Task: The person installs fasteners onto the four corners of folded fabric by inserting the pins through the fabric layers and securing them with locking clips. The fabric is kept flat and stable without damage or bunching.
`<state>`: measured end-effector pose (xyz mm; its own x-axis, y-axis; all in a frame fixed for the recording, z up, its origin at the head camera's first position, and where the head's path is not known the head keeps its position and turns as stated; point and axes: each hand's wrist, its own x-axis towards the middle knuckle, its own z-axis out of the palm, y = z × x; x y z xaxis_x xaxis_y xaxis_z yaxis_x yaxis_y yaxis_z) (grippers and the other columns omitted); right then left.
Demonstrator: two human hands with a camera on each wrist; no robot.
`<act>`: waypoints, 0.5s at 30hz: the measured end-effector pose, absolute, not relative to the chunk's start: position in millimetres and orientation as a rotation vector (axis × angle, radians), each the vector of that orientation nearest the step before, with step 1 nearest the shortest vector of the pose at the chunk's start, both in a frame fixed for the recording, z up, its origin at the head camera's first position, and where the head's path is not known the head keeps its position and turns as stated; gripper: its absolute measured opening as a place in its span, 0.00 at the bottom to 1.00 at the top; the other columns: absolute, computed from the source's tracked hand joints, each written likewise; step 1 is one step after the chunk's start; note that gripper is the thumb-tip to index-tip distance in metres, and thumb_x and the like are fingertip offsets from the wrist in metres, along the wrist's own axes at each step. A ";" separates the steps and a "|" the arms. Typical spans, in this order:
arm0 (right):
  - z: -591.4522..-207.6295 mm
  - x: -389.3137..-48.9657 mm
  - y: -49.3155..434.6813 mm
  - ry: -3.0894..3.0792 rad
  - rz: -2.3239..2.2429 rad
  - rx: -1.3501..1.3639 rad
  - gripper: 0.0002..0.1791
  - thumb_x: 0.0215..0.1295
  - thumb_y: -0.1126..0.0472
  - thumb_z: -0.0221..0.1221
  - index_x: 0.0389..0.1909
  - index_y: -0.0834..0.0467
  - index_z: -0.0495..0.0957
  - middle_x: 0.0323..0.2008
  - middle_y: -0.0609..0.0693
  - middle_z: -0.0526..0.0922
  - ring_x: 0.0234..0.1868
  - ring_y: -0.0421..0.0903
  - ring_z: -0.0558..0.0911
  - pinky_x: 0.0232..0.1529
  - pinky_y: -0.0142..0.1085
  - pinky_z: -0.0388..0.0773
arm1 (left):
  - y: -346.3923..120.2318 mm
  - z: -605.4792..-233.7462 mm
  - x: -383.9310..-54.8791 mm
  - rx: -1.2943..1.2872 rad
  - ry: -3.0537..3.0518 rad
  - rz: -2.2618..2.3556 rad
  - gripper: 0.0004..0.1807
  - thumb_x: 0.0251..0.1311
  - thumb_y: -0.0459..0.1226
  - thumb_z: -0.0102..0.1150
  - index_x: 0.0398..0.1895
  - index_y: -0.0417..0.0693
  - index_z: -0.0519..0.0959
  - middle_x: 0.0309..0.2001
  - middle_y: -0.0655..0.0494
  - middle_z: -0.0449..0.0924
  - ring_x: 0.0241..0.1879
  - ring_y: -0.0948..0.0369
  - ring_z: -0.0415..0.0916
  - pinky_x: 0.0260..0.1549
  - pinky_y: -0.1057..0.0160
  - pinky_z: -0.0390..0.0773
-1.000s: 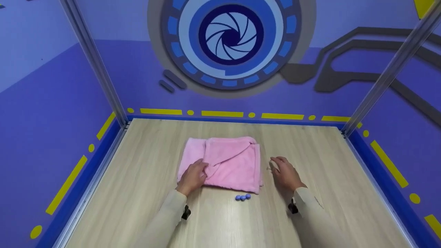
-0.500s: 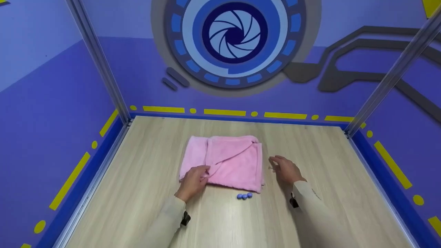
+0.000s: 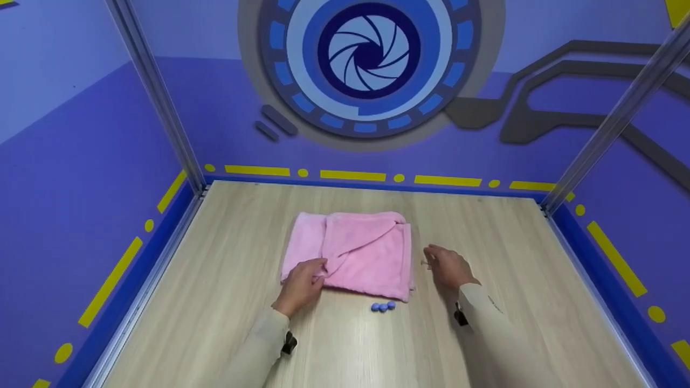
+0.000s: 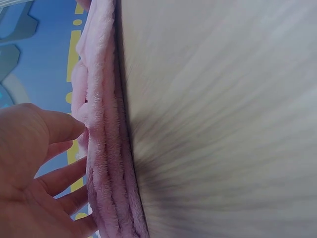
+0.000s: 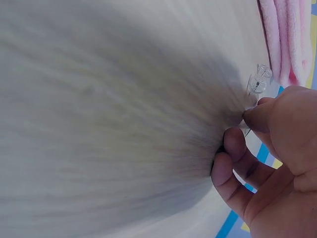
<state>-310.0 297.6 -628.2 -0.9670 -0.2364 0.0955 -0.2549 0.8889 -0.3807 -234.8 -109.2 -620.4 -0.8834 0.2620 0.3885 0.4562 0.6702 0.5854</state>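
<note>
A folded pink towel (image 3: pixel 372 258) lies on the wooden table, one flap turned diagonally across its top. My left hand (image 3: pixel 301 285) rests at its near left edge; in the left wrist view the thumb and loosely spread fingers (image 4: pixel 67 176) touch the plush layers. Right of the towel, my right hand (image 3: pixel 450 268) is low over the table. Its thumb and index finger pinch a small clear plastic piece (image 5: pixel 257 84), which looks like a push pin; the fingers partly hide it, so I cannot tell whether there is more than one. The other fingers are curled.
Three small blue round pieces (image 3: pixel 383 307) sit in a row just in front of the towel's near right corner. Blue-purple printed panels (image 3: pixel 366 151) with metal corner posts (image 3: pixel 161 102) enclose the table (image 3: pixel 242 215) at the back and sides.
The head view has shifted slightly. My left hand has slid a little nearer along the towel's left part. The right hand stays beside the towel with the clear piece.
</note>
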 end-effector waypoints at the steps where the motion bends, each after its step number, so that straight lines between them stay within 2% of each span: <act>1: -628.3 -310.1 297.9 -3.010 0.618 0.390 0.17 0.78 0.63 0.54 0.62 0.62 0.80 0.65 0.63 0.78 0.64 0.64 0.78 0.64 0.60 0.73 | -109.1 -620.4 -235.1 -0.577 -2.612 -1.027 0.21 0.57 0.23 0.63 0.56 0.29 0.81 0.53 0.38 0.84 0.56 0.43 0.80 0.58 0.44 0.78; 6: -629.7 -310.7 299.9 -2.995 0.660 0.383 0.16 0.79 0.63 0.54 0.60 0.61 0.81 0.61 0.61 0.82 0.61 0.62 0.81 0.61 0.59 0.76 | -109.1 -621.3 -235.2 -0.571 -2.598 -1.033 0.21 0.56 0.23 0.63 0.55 0.29 0.81 0.53 0.38 0.84 0.56 0.43 0.81 0.58 0.44 0.78; 15: -632.8 -311.3 304.3 -2.900 0.651 0.411 0.09 0.75 0.66 0.58 0.46 0.55 0.87 0.45 0.52 0.89 0.45 0.55 0.87 0.42 0.55 0.84 | -108.8 -624.0 -233.2 -0.540 -2.589 -0.980 0.20 0.58 0.23 0.62 0.55 0.32 0.81 0.54 0.41 0.84 0.55 0.42 0.80 0.56 0.44 0.79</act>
<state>-311.3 304.3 -632.8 -0.9528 -0.2331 0.1946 -0.2939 0.8689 -0.3983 -233.2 -108.8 -624.0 -0.8773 0.2330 0.4195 0.4524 0.6930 0.5614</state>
